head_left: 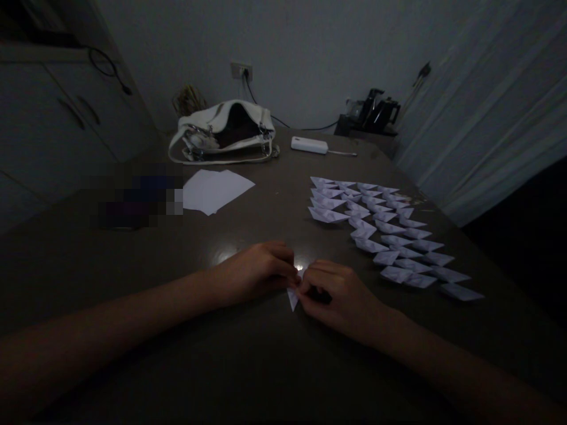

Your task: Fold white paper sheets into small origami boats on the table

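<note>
A small folded piece of white paper (293, 298) is pinched between my two hands, just above the dark table (248, 366). My left hand (261, 268) grips it from the left with bent fingers. From the right, my right hand (339, 292) has thumb and fingertips closed on the same piece. Most of the paper is hidden behind the fingers; a pointed corner shows below them. Rows of folded white paper boats (367, 245) stand to the right of my hands. Farther back on the left lie flat white paper sheets (217, 192).
Behind the sheets sits a white handbag (225, 133). A white power bank (309, 145) with a short cable lies near the back. Black appliances (381, 112) stand beyond the table's far right corner. A blurred-out patch (137, 198) covers something on the left.
</note>
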Action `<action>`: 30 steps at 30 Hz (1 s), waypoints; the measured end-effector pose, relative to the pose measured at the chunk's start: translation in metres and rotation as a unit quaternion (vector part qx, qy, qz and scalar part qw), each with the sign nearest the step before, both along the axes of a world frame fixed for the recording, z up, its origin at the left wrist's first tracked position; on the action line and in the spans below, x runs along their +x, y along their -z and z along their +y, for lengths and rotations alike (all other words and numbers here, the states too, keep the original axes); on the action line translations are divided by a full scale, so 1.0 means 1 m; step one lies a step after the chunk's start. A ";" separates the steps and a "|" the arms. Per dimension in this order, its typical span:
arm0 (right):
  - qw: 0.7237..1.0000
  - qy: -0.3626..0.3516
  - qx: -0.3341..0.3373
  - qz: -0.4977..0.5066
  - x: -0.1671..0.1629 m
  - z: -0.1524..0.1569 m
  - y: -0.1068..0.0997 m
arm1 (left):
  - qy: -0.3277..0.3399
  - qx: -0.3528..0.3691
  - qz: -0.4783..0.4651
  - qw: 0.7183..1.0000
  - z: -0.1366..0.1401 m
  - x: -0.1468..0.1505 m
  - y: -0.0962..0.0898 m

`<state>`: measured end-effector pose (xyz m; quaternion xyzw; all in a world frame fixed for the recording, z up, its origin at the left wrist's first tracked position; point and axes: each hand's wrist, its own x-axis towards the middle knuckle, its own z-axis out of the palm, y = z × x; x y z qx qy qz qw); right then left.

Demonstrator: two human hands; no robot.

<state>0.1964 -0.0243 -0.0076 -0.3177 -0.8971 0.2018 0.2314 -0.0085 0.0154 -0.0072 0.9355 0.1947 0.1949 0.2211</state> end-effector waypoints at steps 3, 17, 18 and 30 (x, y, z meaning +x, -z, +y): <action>1.000 -0.001 -0.001 -0.014 0.000 0.000 0.000 | 0.003 -0.004 0.002 1.000 0.000 -0.001 0.001; 0.999 0.018 -0.009 0.035 -0.002 -0.006 -0.005 | 0.005 -0.013 0.003 1.000 0.001 -0.001 0.002; 0.998 0.048 -0.005 0.040 0.000 -0.003 -0.006 | 0.007 -0.014 0.002 1.000 0.001 -0.001 0.003; 0.999 0.025 0.007 -0.039 -0.003 -0.004 -0.001 | 0.007 -0.014 -0.013 1.000 0.001 -0.001 0.003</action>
